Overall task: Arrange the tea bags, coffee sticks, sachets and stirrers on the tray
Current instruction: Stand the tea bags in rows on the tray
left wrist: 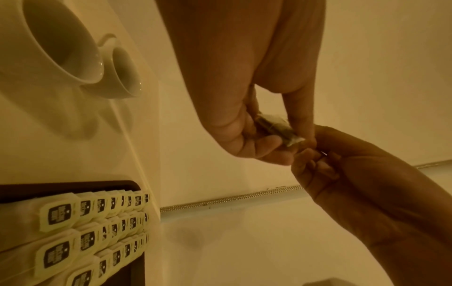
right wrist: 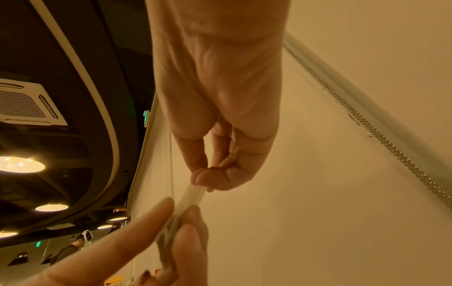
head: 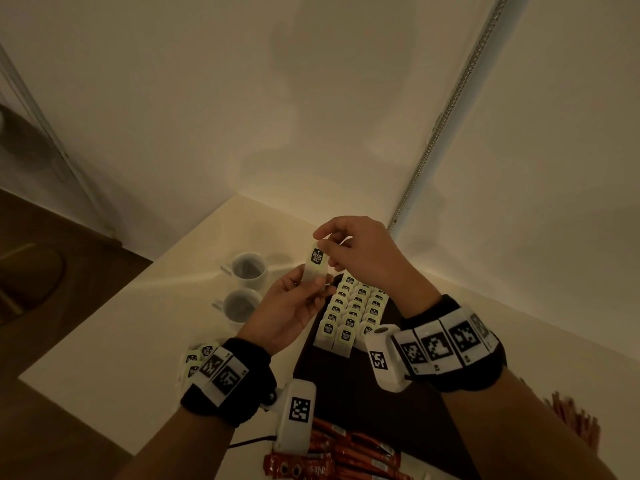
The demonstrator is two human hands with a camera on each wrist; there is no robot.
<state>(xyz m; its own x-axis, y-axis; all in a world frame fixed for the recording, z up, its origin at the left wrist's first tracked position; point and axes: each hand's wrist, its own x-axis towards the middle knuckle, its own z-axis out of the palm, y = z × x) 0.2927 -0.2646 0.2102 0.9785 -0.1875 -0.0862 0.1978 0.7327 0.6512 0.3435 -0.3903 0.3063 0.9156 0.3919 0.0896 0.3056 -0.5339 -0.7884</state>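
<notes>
A tea bag (head: 316, 263) with a pale tag is held in the air above the far left corner of the dark tray (head: 349, 382). My left hand (head: 298, 299) grips its lower part between thumb and fingers. My right hand (head: 341, 242) pinches its top edge. In the left wrist view the tea bag (left wrist: 276, 128) shows edge-on between my left hand (left wrist: 247, 139) and my right hand (left wrist: 315, 154). In the right wrist view the tea bag (right wrist: 188, 201) runs between both hands. Three rows of tea bags (head: 353, 310) lie on the tray.
Two white cups (head: 247, 270) (head: 240, 306) stand left of the tray on the white table (head: 104, 358). More loose tea bags (head: 197, 355) lie by my left wrist. Red coffee sticks (head: 346, 455) lie at the near edge, thin stirrers (head: 575, 424) at the right.
</notes>
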